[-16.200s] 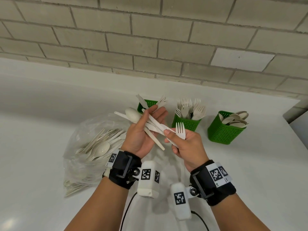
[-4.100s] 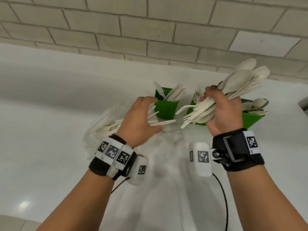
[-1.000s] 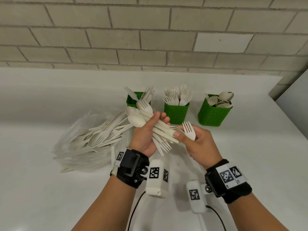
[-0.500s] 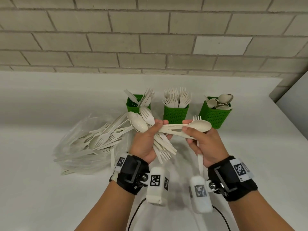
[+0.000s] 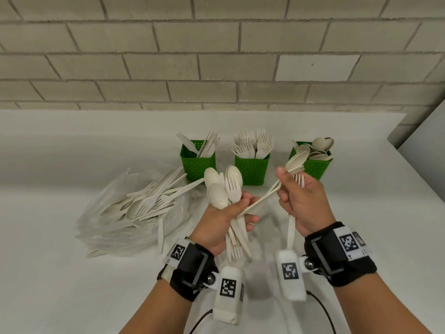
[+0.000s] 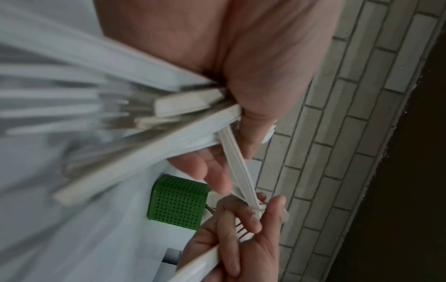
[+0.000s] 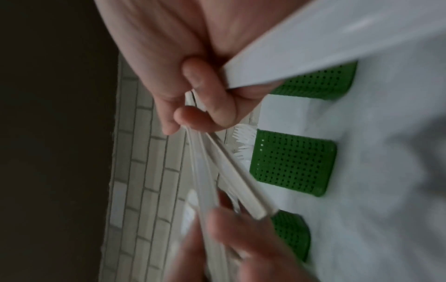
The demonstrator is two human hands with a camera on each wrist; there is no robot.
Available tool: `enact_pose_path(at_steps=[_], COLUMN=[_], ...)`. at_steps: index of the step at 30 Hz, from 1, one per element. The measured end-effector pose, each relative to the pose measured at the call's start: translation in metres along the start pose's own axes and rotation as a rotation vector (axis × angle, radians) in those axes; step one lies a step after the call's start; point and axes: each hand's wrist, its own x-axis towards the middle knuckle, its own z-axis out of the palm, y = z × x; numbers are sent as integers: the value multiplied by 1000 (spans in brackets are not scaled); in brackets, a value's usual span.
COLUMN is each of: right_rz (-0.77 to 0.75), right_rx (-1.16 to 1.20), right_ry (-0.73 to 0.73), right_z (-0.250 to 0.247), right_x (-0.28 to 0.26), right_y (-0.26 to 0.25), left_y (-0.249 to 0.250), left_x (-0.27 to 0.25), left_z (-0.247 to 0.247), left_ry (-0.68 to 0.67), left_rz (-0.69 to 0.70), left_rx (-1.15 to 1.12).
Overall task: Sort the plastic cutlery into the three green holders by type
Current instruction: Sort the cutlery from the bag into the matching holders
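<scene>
Since half a second ago your right hand has swung right and up, drawing the pinched spoons away from the bundle so their bowls now sit in front of the right-hand holder. Your right fingers are curled tight on those handles, and a fork lies along the palm with its handle hanging down toward the wrist. I count two spoons there, though the blur in the right wrist view makes that uncertain. Their handle ends are still touching your left hand, whose fingers are wrapped round the mixed bundle of spoons and forks. Beyond your hands stand the knife holder and fork holder on the white surface. To your left, the clear bag holds unsorted cutlery.
</scene>
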Motion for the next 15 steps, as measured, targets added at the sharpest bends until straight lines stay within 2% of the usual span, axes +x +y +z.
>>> enact_pose_path(at_steps=[4, 8, 12, 15], right_rz=[-19, -8, -25, 98], right_rx=[-195, -251, -324, -231], right_ry=[-87, -131, -169, -175], right_z=[4, 9, 16, 15], right_x=[1, 6, 7, 9], right_y=[9, 14, 12, 11], left_y=[2, 4, -1, -2], left_x=[2, 7, 12, 13], left_z=[0, -1, -1, 0], left_ry=[-132, -229, -73, 31], left_rz=[4, 120, 171, 113], left_rx=[183, 379, 374, 265])
